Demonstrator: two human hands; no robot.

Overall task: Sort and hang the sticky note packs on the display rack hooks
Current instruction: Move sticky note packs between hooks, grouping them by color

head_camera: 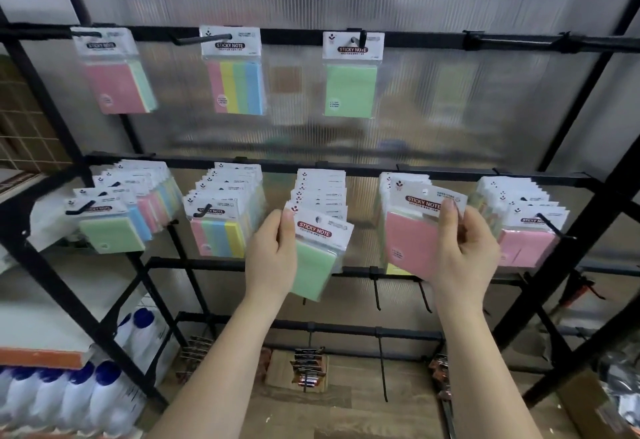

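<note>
Two hands work mid-frame in my head view. My left hand (pixel 273 255) pinches a green sticky note pack (pixel 317 258) by its left edge, just below the centre stack (pixel 320 193) on the middle rail. My right hand (pixel 464 251) pinches a pink sticky note pack (pixel 412 241) at its header card, right of centre. Three single packs hang across the top rail (pixel 298 37).
</note>
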